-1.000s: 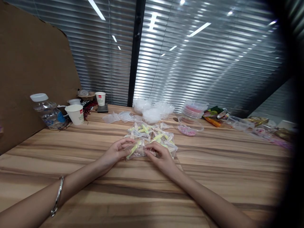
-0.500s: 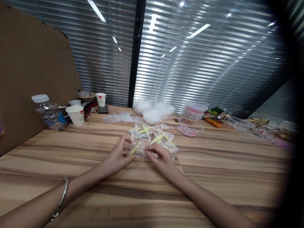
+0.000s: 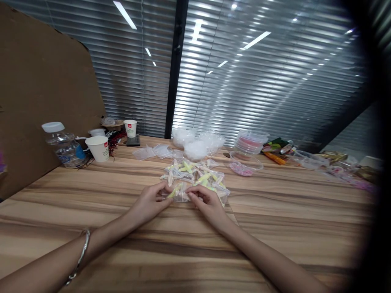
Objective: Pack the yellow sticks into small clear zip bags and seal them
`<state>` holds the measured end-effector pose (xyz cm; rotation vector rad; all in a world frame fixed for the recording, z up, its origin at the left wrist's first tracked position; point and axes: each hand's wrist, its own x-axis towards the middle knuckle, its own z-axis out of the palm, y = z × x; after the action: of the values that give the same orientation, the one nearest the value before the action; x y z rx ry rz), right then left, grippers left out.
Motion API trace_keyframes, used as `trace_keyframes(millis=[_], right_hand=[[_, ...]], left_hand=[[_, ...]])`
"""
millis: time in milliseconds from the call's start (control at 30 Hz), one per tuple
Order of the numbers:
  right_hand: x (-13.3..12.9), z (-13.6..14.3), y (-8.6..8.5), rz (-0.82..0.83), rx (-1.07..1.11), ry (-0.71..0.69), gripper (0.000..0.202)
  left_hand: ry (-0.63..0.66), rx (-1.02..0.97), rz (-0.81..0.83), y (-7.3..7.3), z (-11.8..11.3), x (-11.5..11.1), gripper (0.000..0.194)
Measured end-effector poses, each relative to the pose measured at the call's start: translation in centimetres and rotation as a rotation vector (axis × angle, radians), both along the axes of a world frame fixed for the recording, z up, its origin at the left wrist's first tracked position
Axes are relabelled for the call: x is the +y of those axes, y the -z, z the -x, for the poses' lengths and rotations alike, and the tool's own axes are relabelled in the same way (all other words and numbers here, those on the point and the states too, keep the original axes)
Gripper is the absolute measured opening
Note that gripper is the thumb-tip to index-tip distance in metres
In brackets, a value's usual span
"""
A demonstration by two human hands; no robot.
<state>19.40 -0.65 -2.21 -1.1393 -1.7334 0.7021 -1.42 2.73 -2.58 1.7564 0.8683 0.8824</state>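
Note:
A small clear plastic bag (image 3: pixel 181 194) with yellow and pale pieces in it lies between my two hands. My left hand (image 3: pixel 154 198) is closed on the bag's left side, thumb and fingers curled at its edge. At the right side of the same bag, the thumb and fingertips of my right hand (image 3: pixel 206 199) pinch it. Just behind, a heap of similar filled bags (image 3: pixel 204 177) spreads over the wooden table (image 3: pixel 146 248). What the pieces are is too small to tell.
Flat clear bags (image 3: pixel 157 151) and puffy clear plastic containers (image 3: pixel 195 148) lie behind the heap. A shallow clear dish (image 3: pixel 244 167) with pink bits stands right, near stacked tubs (image 3: pixel 251 141). Paper cups (image 3: pixel 98 149) and a plastic bottle (image 3: pixel 65 148) are left, beside a cardboard panel (image 3: pixel 45 89).
My left hand's fingers have come down and closed in on the bag's left side, covering more of it. The right hand has barely moved.

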Motion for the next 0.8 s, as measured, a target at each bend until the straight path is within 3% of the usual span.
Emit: trace_keyframes(millis=[233,800], right_hand=[[-0.2,0.2,0.1,0.060,-0.037,-0.120,0.021],[-0.1,-0.2,0.3,-0.001,-0.171,-0.009,0.016]], left_hand=[[-0.043,0.016,-0.046,0.1,0.2,0.3,0.016],[-0.031,-0.018,-0.082,-0.9,-0.1,-0.4,0.017]])
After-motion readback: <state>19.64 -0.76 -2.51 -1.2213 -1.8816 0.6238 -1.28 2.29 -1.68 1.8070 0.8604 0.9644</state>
